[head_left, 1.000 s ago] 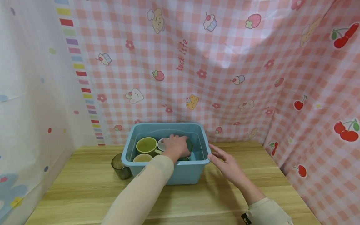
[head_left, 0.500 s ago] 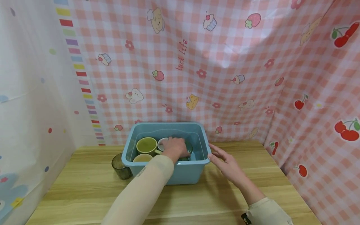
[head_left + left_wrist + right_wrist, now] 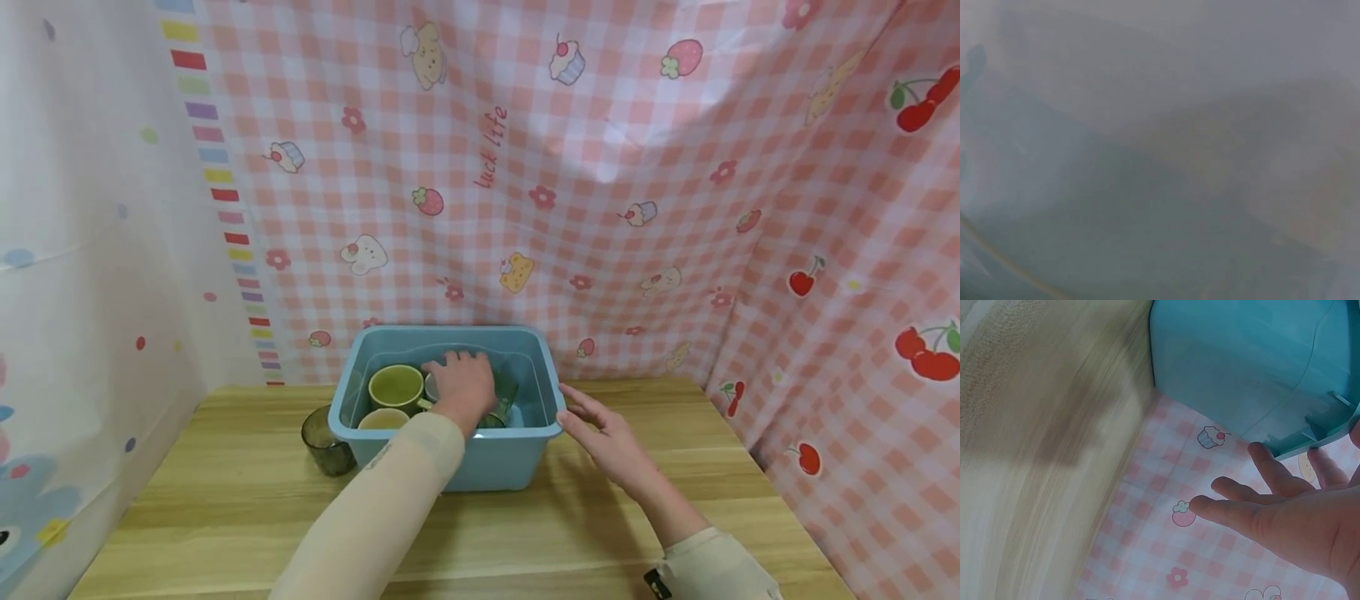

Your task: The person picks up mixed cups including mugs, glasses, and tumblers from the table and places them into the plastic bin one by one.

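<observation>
A blue plastic bin point(image 3: 480, 462) stands on the table with several cups in it. My left hand point(image 3: 467, 387) reaches down inside, its fingers spread and partly over a white cup point(image 3: 431, 387). Just right of that hand leans a dark green glass point(image 3: 507, 393), partly hidden by it. A green mug point(image 3: 396, 386) and a pale yellow cup point(image 3: 384, 419) fill the bin's left side. My right hand point(image 3: 603, 437) touches the bin's right rim with straight fingers; the right wrist view shows its fingertips point(image 3: 1259, 450) at that rim. The left wrist view is a blur.
A smoky dark glass point(image 3: 330, 442) stands on the wooden table point(image 3: 225, 500), close against the bin's left side. Behind the bin hangs a pink checked curtain point(image 3: 600, 275), which continues along the right side; a white sheet point(image 3: 97, 275) hangs at left.
My left hand has shifted slightly up and left, its fingers spreading, and more of the dark green glass beside it shows. My right hand stays at the rim.
</observation>
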`<state>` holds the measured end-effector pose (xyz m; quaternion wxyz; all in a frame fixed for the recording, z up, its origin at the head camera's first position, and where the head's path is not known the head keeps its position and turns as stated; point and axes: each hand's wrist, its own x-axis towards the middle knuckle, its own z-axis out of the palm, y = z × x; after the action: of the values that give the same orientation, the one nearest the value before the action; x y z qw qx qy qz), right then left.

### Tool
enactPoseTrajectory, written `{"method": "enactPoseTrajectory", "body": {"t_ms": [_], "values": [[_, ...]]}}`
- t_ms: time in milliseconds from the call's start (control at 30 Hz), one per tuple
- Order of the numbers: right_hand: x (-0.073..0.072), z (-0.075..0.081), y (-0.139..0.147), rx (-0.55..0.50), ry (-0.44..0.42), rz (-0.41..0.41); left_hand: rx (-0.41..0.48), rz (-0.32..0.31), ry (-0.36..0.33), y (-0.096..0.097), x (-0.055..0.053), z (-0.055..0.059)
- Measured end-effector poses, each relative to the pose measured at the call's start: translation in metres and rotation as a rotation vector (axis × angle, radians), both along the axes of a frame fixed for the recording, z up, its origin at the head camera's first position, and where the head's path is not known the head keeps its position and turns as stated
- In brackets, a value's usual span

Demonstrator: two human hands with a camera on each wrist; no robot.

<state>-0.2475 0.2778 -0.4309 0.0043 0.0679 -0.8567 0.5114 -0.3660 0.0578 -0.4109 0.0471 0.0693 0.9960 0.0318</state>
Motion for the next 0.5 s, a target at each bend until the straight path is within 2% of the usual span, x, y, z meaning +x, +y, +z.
{"method": "enactPoseTrajectory", "body": {"t_ms": [133, 333, 500], "values": [[0.0, -0.0013, 0.0008, 0.0, -0.008, -0.003, -0.001, 0.0, 0.025, 0.0, 0.001, 0.0016], [-0.0006, -0.0011, 0.0009, 0.0, 0.002, -0.002, -0.017, -0.07, 0.092, 0.0011, 0.0008, 0.0026], [-0.0015, -0.0008, 0.0006, -0.002, 0.006, -0.004, -0.03, -0.061, 0.08, -0.0009, 0.0034, 0.004]]}}
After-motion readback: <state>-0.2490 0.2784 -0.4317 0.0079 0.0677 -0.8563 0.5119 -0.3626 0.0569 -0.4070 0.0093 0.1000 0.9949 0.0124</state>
